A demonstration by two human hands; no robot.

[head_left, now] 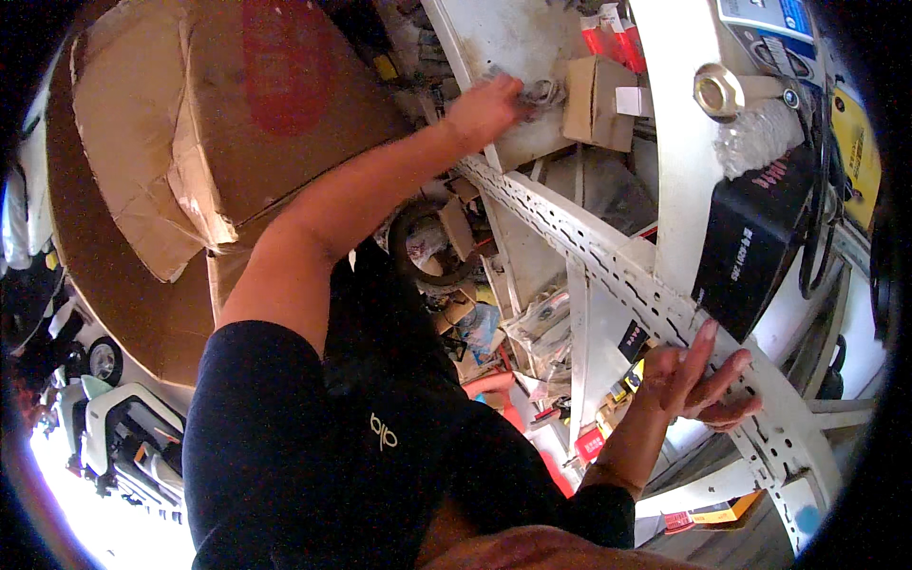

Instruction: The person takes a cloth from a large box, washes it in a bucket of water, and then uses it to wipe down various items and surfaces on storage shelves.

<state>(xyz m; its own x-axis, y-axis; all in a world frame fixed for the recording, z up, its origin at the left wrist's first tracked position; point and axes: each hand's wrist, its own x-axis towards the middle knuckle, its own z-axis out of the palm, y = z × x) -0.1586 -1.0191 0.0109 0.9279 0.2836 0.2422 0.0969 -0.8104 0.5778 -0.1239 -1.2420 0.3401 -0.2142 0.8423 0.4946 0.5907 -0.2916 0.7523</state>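
Observation:
My left hand (pixel 486 112) reaches over a white metal shelf board (pixel 518 33), its fingers closed round a small crumpled clear plastic packet (pixel 544 92). What the packet contains is too blurred to make out. A small open cardboard box (pixel 596 103) stands just right of it. Lower right, my right hand (pixel 693 380) holds nothing; its fingers are spread beside a white perforated metal post (pixel 613 258) of the rack, and whether they touch it I cannot tell.
A large brown carton (pixel 285 104) fills the left side, close to my left arm. Right of the post are a black box (pixel 750 247), a big brass-coloured nut (pixel 718 92) and bubble wrap (pixel 760 141). Boxes and loose parts crowd the lower shelves. A wheel (pixel 104 359) shows far left.

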